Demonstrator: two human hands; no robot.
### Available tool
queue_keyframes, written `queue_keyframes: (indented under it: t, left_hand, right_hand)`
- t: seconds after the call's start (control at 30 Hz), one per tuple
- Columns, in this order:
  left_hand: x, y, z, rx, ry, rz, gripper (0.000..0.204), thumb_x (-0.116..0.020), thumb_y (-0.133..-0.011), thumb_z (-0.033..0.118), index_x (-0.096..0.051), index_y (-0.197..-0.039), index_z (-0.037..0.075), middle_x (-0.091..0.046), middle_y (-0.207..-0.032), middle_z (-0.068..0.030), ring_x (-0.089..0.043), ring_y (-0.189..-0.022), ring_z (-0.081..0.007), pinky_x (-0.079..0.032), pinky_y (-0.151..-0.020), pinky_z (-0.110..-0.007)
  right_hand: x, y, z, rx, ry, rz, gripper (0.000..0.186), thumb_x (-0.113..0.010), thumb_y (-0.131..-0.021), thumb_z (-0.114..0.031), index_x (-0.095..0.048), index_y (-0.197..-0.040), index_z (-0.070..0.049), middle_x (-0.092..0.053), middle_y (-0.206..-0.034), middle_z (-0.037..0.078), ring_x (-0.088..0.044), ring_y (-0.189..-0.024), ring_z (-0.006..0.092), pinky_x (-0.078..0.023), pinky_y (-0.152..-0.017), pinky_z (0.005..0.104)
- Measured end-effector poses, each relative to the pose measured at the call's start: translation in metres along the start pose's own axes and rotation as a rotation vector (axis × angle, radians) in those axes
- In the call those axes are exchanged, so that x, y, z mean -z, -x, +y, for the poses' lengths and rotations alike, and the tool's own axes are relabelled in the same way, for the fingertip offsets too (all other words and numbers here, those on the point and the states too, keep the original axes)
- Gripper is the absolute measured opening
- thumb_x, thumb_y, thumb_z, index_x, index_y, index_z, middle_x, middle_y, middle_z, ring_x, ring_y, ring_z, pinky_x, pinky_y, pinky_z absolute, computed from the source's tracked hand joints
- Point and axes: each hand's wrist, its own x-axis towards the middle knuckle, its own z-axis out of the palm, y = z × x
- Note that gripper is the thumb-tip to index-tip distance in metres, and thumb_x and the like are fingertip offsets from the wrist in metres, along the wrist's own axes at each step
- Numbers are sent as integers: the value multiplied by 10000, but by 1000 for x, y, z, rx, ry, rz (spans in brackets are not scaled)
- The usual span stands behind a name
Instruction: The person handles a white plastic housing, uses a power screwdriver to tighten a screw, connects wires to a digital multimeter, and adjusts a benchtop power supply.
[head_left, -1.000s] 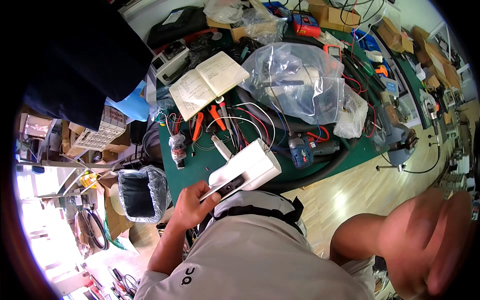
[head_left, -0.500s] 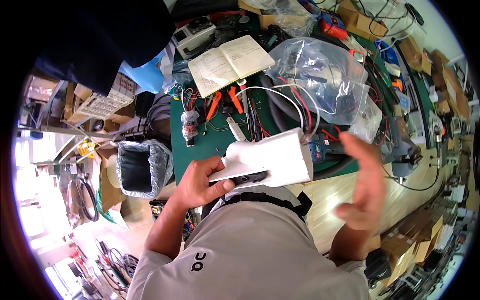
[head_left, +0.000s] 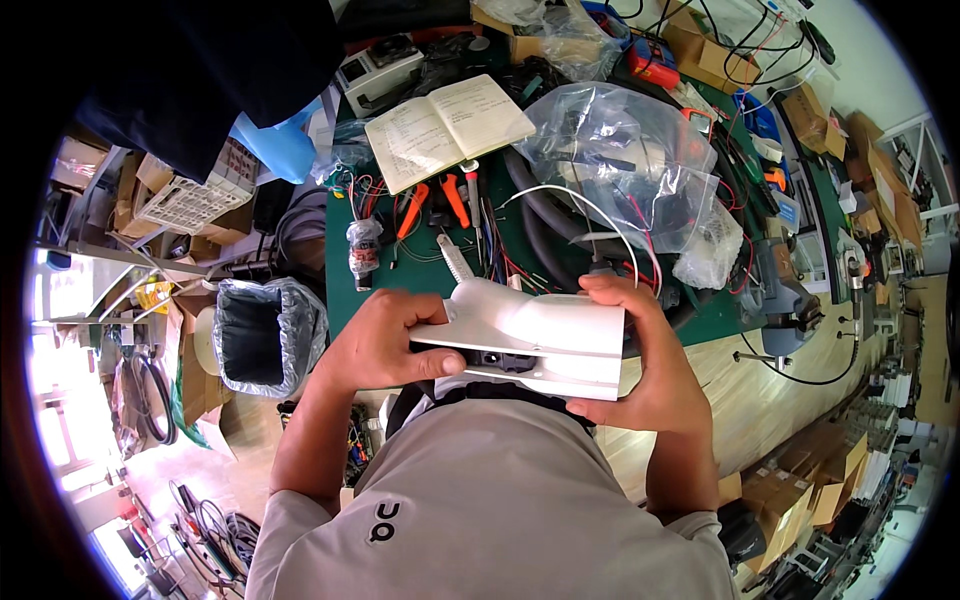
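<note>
In front of my waist, over the near edge of the green bench, a white plastic housing (head_left: 560,325) is held between both hands. My left hand (head_left: 385,340) grips its narrower left end, thumb on the near side. My right hand (head_left: 665,365) spans the wide right end, fingers at the far edge and thumb on the near edge. Through a long slot in the housing's near side a black part (head_left: 500,360) shows. A white cable (head_left: 590,203) and a red wire curve behind the housing; where they end is hidden.
An open notebook (head_left: 450,130) lies on the green bench (head_left: 345,265) by orange-handled pliers (head_left: 455,200) and a wired, wrapped cylindrical part (head_left: 363,255). A see-through plastic bag (head_left: 620,160) covers the right side. A lined bin (head_left: 265,340) stands left of the bench.
My right hand has come in from the right and closed on the housing's right end. The housing has turned slightly, showing more of its slotted near side. My left hand keeps its hold.
</note>
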Motion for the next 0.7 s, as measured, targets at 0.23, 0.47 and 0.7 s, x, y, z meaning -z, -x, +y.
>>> queue_keyframes:
  t: [0.23,0.47,0.7]
  left_hand:
    - [-30,5,-3,-133,-205,789,358,-738,-853,318,-602,-950,1,-639,-926,-128,-609,-802,-259,-475,-764,-344]
    - [-75,0,17,133,592,437,414,-623,-970,306,-530,-1196,-28,-590,-1142,-99,-559,-1098,-176,-452,-942,-320]
    - [-82,-17,13,139,703,459,783,-621,-934,494,-303,-1422,-28,-431,-1346,-153,-450,-1216,-215,-379,-1033,-386]
  right_hand:
    - [-11,10,18,-104,-125,293,891,-892,-590,-247,-446,-1335,-48,-536,-1200,120,-554,-1107,237,-450,-926,356]
    - [-39,8,10,-89,-372,494,910,-875,-662,-146,-338,-1384,-17,-477,-1290,141,-557,-1162,242,-492,-942,357]
    - [-68,12,14,35,-292,597,997,-892,-663,-160,-257,-1416,0,-373,-1390,187,-508,-1246,295,-470,-1005,399]
